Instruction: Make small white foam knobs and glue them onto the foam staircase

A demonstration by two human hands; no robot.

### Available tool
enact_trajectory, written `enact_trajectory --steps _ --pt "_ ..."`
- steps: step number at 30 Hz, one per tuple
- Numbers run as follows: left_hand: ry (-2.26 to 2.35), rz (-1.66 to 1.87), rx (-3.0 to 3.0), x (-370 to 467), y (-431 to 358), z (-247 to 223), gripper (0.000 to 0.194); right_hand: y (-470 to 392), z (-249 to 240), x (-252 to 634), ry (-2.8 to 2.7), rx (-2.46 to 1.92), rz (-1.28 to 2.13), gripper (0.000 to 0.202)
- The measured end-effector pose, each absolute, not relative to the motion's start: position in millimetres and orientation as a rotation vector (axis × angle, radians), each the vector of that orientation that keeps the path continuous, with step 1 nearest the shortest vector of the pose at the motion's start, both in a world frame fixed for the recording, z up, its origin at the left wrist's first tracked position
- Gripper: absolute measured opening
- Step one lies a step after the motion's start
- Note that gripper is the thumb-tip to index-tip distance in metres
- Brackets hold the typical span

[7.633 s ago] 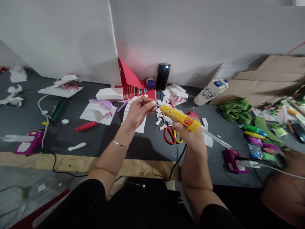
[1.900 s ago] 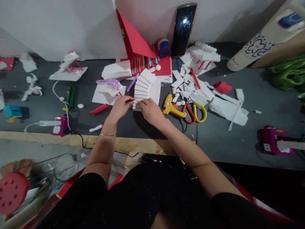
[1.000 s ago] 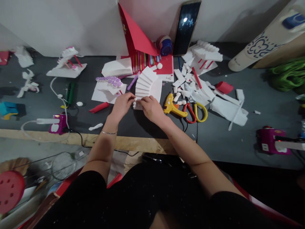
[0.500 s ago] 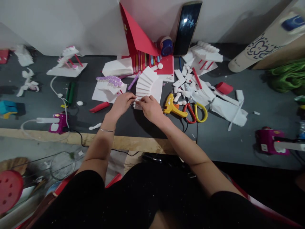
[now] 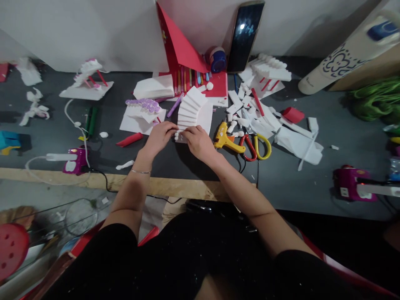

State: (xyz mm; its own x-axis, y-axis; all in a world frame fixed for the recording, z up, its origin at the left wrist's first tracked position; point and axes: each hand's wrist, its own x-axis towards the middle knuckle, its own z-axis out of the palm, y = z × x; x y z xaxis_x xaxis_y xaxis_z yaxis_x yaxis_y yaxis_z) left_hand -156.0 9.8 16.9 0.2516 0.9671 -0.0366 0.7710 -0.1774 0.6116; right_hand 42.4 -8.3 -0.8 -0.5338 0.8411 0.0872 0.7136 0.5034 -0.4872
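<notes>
Both hands meet at the near end of a white paper model (image 5: pixel 190 107), whose strips fan out like curved stairs on a white base sheet (image 5: pixel 206 118). My left hand (image 5: pixel 162 135) pinches at the model's left edge; whatever sits between its fingertips is too small to name. From the other side, my right hand (image 5: pixel 197 141) has its fingers bent and pressed at the lowest strips, their tips partly hidden. Small white lumps (image 5: pixel 177 136) show between the hands. Right of them lie a yellow glue gun (image 5: pixel 227 139) and scissors (image 5: pixel 263 148) with red and yellow handles.
Left of the model stands a paper piece with purple rolls (image 5: pixel 144 106), near a red roll (image 5: pixel 129 139). White scraps (image 5: pixel 243 104) lie to the right. Behind are a phone (image 5: pixel 246 37), a red folder (image 5: pixel 181 46) and a blue-lidded jar (image 5: pixel 218 60). A white bottle (image 5: pixel 337 60) stands far right.
Both hands stay at the same spot on the model, with only slight finger movement. The whole view has shifted very slightly.
</notes>
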Motion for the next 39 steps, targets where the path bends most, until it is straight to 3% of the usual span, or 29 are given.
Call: enact_trajectory --steps 21,39 --pt "1.701 0.619 1.788 -147 7 12 0.013 19 -3 29 -2.513 -1.298 0.271 0.036" --pt "1.556 0.700 1.794 -116 9 -3 0.022 13 -14 60 -2.362 -1.461 0.102 0.033"
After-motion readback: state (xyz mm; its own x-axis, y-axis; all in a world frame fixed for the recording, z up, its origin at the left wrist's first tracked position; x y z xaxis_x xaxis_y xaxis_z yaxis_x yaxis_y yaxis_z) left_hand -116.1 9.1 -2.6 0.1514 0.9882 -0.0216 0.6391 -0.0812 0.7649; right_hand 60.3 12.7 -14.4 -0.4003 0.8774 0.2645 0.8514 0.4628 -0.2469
